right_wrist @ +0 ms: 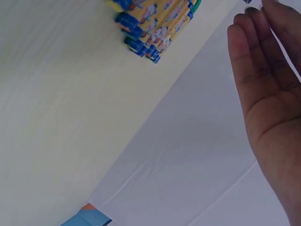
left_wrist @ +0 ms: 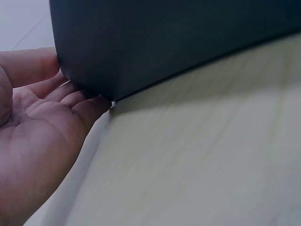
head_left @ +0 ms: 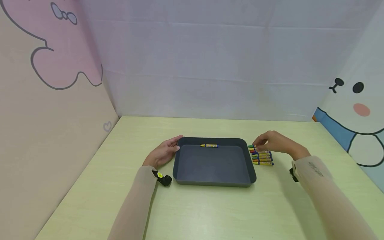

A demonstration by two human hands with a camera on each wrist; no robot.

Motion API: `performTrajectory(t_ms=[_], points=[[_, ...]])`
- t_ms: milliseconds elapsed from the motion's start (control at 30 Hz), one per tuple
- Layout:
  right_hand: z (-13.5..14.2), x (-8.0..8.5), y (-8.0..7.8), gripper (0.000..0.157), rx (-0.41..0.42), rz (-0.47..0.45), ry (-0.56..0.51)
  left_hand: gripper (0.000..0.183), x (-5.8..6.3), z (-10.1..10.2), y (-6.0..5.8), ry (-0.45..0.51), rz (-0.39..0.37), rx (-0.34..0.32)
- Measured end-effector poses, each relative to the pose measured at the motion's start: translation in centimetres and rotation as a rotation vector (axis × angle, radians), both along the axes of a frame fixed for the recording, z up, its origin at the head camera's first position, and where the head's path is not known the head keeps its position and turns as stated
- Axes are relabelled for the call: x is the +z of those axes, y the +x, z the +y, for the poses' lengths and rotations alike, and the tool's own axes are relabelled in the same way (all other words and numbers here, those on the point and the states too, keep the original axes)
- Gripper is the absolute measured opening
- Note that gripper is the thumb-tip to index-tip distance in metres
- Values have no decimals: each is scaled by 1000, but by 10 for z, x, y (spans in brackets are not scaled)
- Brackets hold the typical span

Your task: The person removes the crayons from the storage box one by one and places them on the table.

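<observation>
A dark grey rectangular tray (head_left: 214,183) lies on the table, with one yellow crayon (head_left: 209,145) near its back wall. My left hand (head_left: 163,153) holds the tray's back left corner, thumb at the rim and fingers along the outer side; the left wrist view shows the fingertips at the tray's lower edge. Just right of the tray lies a row of several crayons (head_left: 262,159) in yellow wrappers. Over the row's far end, my right hand (head_left: 271,141) pinches a crayon (right_wrist: 247,1) between thumb and fingertips, most of it hidden. A green crayon tip (head_left: 251,146) shows beside those fingers.
The pale wooden table (head_left: 210,213) meets a white cloth backdrop (head_left: 210,73) behind the tray. Cartoon-printed panels stand at the left (head_left: 57,110) and the right (head_left: 357,110). A black wrist device (head_left: 164,179) sits at the left cuff.
</observation>
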State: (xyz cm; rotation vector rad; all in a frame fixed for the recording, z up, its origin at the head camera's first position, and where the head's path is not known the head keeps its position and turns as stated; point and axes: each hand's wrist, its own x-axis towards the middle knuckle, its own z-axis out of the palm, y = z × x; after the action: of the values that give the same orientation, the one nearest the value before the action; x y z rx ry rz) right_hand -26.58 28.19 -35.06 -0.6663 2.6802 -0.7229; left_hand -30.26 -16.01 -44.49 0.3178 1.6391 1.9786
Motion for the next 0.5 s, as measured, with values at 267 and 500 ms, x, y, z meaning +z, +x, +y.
performTrajectory(t_ms=[267,500], points=[[-16,6,-11,31,14,14,0,66,2,-1,1,1,2,0],[-32,12,-16,35,24,10,-9,66,2,-1,1,0,-9,3]])
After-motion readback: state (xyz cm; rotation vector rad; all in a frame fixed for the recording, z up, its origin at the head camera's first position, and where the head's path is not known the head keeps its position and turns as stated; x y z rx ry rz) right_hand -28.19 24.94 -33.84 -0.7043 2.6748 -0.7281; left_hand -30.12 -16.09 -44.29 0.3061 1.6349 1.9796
